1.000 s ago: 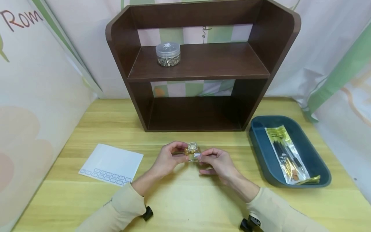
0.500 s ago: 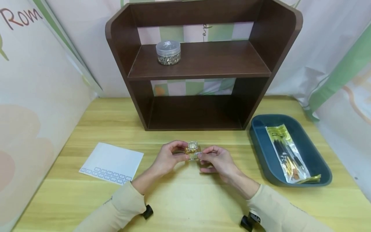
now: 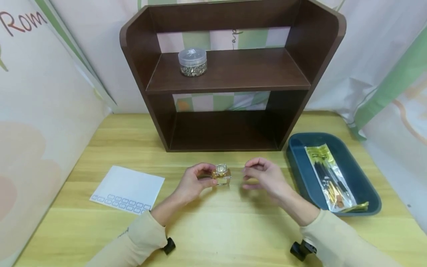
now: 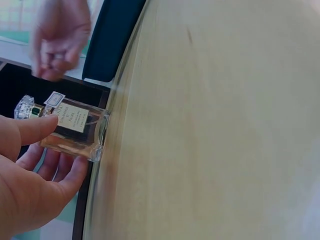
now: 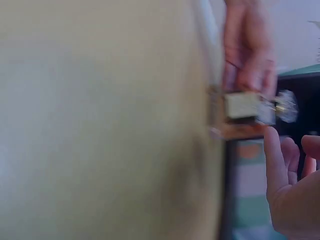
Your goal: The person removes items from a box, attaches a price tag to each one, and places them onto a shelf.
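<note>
Glass perfume bottle [image 3: 223, 178], long axis upright, is gripped by the left hand [image 3: 193, 182]; the loose, empty right hand [image 3: 266, 177] hangs apart, to its right.

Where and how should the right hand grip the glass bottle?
Probably take the glass bottle low on its right side, from the person's right: it is upright, and the left hand grips its left side. The right hand should avoid the sticker higher up.

Left hand [image 3: 193, 184] in a thumb-and-finger grip, right hand [image 3: 267, 178] apart from it, loosely curled.
</note>
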{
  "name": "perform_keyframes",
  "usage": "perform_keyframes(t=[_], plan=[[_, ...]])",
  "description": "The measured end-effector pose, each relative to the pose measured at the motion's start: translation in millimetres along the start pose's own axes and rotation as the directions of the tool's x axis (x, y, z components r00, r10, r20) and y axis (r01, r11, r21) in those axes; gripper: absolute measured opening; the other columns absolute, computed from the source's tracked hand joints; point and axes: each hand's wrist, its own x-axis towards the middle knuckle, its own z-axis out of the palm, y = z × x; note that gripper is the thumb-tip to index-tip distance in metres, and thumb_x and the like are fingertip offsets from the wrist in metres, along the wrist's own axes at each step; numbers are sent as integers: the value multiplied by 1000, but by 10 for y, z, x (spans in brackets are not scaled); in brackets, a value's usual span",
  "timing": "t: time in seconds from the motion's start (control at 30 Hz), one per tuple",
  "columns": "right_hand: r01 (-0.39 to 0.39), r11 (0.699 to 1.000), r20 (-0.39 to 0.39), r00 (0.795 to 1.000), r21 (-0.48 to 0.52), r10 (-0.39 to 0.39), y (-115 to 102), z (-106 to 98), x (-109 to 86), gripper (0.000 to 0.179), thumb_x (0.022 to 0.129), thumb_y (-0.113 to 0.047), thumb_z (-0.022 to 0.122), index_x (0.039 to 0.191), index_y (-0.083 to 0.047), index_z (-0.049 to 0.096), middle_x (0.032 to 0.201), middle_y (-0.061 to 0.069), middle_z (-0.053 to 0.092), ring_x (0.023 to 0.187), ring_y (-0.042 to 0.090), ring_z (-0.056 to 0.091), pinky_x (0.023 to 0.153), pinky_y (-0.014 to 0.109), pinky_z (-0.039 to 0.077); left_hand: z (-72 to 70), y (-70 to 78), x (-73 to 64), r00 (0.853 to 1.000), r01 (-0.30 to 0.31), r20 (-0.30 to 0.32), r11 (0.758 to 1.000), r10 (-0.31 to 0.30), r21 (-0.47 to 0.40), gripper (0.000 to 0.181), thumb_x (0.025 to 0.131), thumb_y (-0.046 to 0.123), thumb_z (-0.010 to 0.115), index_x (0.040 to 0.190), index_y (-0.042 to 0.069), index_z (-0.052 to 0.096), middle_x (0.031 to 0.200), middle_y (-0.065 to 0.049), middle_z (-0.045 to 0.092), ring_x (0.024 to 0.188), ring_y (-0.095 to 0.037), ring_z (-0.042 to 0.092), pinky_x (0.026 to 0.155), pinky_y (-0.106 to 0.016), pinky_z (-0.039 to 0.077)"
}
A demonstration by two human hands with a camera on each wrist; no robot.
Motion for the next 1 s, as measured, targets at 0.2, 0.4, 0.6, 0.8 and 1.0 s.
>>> perform_keyframes(t=[0.2, 0.4, 0.6, 0.8, 1.0], plan=[[251, 965, 43, 968, -78, -248, -435, -189, -123, 12, 97, -4, 66, 107, 1, 60, 101, 10, 68, 91, 19, 67, 81, 46, 59, -3, -17, -37, 1000, 8, -5, 1000, -8, 14, 37, 82, -9, 75, 116, -1, 66, 107, -13, 68, 103, -30, 65, 87, -32, 57], [445, 877, -18, 890, -184, -455, -928, -388, -210, 26, 98, -11, 66, 119, 5, 59, 113, 12, 66, 98, 20, 67, 81, 33, 59, -4, -17, -51, 1000, 9, -6, 1000, -9, 10, 36, 82, -9, 75, 116, -2, 66, 107, -13, 69, 102, -29, 66, 87, -32, 57], [537, 817, -177, 801, -209, -572, -1385, -634, -163, 29, 95, -11, 70, 122, -1, 64, 117, 11, 64, 100, 18, 66, 77, 23, 57, -11, -34, -62, 1000, 2, -7, 1000, -2, 13, 35, 83, -9, 75, 116, -2, 66, 106, -13, 68, 102, -29, 66, 87, -33, 57], [574, 787, -319, 719, -228, -617, -1756, -867, -14, 29, 96, -12, 68, 124, -7, 64, 116, 5, 61, 96, 16, 64, 70, 20, 57, -9, -38, -76, 1000, 9, -1, 1000, -9, 18, 35, 83, -8, 75, 116, -2, 66, 106, -12, 68, 102, -28, 65, 86, -33, 57], [461, 844, -300, 793, -274, -531, -2036, -1083, 166, 39, 103, -31, 57, 140, -21, 51, 131, 0, 52, 100, 14, 62, 65, 16, 56, -11, -39, -70, 1000, 5, 3, 1000, -5, 28, 35, 83, -8, 75, 116, -1, 66, 106, -11, 68, 102, -28, 65, 87, -32, 57]])
